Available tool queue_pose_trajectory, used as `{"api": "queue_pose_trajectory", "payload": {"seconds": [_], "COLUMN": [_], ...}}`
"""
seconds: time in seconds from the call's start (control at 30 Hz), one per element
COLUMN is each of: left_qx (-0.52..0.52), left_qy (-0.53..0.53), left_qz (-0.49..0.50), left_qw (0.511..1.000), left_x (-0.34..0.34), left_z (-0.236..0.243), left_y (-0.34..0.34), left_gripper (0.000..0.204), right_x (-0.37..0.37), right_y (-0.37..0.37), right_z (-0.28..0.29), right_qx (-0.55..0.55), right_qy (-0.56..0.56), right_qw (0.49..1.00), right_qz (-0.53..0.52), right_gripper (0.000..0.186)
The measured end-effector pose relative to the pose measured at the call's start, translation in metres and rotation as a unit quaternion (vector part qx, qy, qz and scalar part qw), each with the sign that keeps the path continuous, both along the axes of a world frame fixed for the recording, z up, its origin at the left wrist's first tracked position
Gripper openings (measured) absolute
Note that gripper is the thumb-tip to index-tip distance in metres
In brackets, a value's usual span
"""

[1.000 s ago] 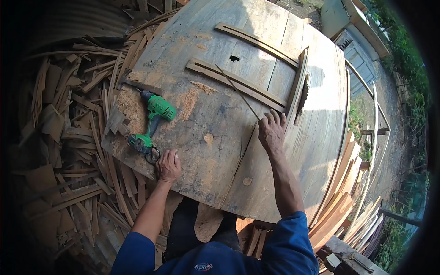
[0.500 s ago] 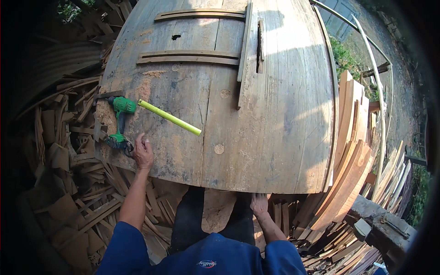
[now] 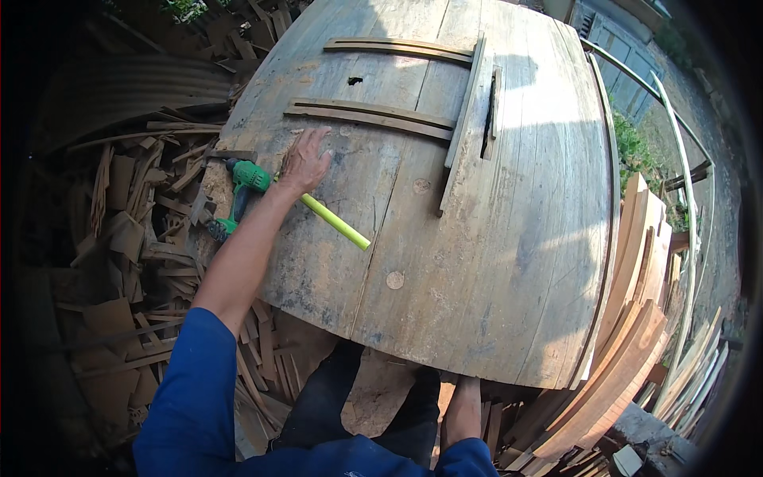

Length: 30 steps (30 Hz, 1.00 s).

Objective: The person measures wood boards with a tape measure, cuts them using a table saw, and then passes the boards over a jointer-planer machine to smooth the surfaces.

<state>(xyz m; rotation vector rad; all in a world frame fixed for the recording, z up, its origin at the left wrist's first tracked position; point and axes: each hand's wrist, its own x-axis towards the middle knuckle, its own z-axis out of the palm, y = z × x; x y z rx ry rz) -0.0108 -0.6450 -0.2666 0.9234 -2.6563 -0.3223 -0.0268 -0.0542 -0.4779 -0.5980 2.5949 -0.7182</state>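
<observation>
My left hand (image 3: 305, 164) reaches over the wooden worktop (image 3: 445, 310), fingers stretched out and nothing in them. Its fingertips are close to the near slotted wooden strip (image 3: 373, 118). Beneath the wrist passes a bright yellow-green stick (image 3: 340, 225), partly covered by my arm. A green power drill (image 3: 251, 176) lies to the left, its handle partly behind my forearm. Farther off is a second slotted strip (image 3: 401, 50), and a long wooden piece (image 3: 463, 127) runs across the right ends of both. My right hand (image 3: 464, 389) is at the near edge, its fingers hidden under the worktop.
Sawdust and a small hole (image 3: 354, 80) mark the worktop. A narrow wooden piece (image 3: 496, 103) lies beside a dark slot. Scrap wood (image 3: 119, 238) is heaped at the left. Curved planks (image 3: 616, 374) stand stacked against the right side, near a pale pole rail (image 3: 688, 191).
My left hand has moved forward from beside the drill's base to near the slotted strip. The whole view has shifted and tilted. My right hand's fingers have stayed under the edge.
</observation>
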Motion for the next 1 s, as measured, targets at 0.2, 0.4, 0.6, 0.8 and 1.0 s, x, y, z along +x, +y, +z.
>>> {"api": "queue_pose_trajectory", "payload": {"seconds": [0.2, 0.4, 0.6, 0.8, 1.0], "left_qx": [-0.016, -0.002, -0.031, 0.025, -0.01], "left_qy": [-0.06, -0.117, -0.138, -0.01, -0.023], "left_qz": [-0.024, -0.047, -0.004, -0.047, -0.086], "left_qw": [0.998, 0.992, 0.99, 0.999, 0.996], "left_x": [-0.008, -0.044, -0.044, -0.028, -0.018], "left_z": [-0.017, -0.033, -0.081, -0.108, -0.096], "left_y": [-0.051, -0.092, -0.136, -0.098, -0.101], "left_gripper": [0.055, 0.056, 0.062, 0.071, 0.078], "right_x": [0.016, 0.012, 0.078, 0.066, -0.098], "right_y": [-0.002, -0.003, -0.008, -0.107, -0.395], "right_z": [-0.007, -0.014, 0.054, 0.221, 0.237], "right_qx": [0.002, -0.002, 0.005, -0.156, -0.283], "right_qy": [0.009, 0.034, -0.047, -0.246, 0.024], "right_qw": [1.0, 0.999, 0.996, 0.93, 0.918], "right_qz": [-0.017, -0.041, 0.072, 0.225, 0.278], "right_gripper": [0.051, 0.051, 0.05, 0.057, 0.047]}}
